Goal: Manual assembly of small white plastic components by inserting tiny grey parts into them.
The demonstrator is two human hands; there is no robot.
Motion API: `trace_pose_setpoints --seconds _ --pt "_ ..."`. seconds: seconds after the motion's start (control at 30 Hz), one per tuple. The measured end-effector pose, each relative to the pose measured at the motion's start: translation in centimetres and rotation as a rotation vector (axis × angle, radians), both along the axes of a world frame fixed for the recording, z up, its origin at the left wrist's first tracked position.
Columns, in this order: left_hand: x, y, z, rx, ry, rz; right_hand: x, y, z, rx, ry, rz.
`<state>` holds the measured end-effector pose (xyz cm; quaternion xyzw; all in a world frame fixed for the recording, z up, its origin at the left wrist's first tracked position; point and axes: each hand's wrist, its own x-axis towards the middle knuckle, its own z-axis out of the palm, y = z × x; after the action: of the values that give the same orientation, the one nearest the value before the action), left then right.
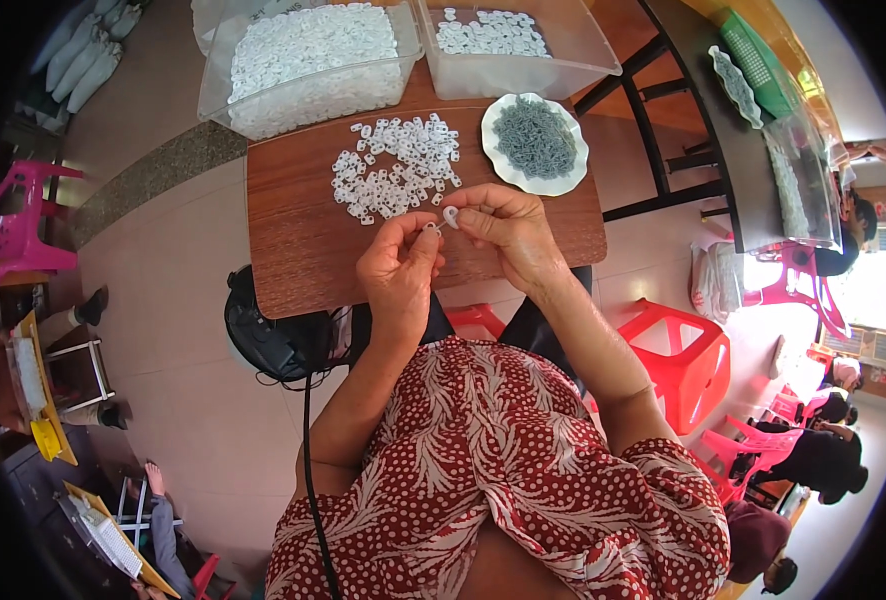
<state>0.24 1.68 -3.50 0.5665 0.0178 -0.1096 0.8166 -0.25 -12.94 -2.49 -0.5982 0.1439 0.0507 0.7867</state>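
Observation:
Above the near part of the brown wooden table [298, 245], my two hands almost meet. My left hand [400, 265] is closed, pinching a small white plastic piece [430, 228] between thumb and forefinger. A rounded white plastic piece [450, 216] with an opening sits between the thumb and fingers of my right hand [511, 232], also closed. Something thin seems to span the gap between the pieces, too small to make out. Just beyond my hands lies a loose pile of small white plastic pieces [393, 190] with holes. Small grey rod-like parts [533, 140] fill a white wavy-rimmed plate [575, 172] at the right.
Two clear plastic bins, a fuller left one [308, 115] and a right one [523, 82], hold more white pieces at the far edge. A red stool [698, 365] stands at my right, a black bag [273, 325] at my left. A black cable hangs before me. Other people sit around.

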Motion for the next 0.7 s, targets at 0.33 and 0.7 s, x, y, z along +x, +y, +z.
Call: trace_pose_setpoints --seconds 0.33,0.7 --pt "-0.2 0.2 -0.4 0.046 -0.013 0.012 -0.3 0.8 0.2 -0.047 -0.034 -0.035" --pt "-0.2 0.2 -1.5 0.158 -0.113 0.052 -0.1 1.2 -0.1 -0.088 -0.075 -0.034"
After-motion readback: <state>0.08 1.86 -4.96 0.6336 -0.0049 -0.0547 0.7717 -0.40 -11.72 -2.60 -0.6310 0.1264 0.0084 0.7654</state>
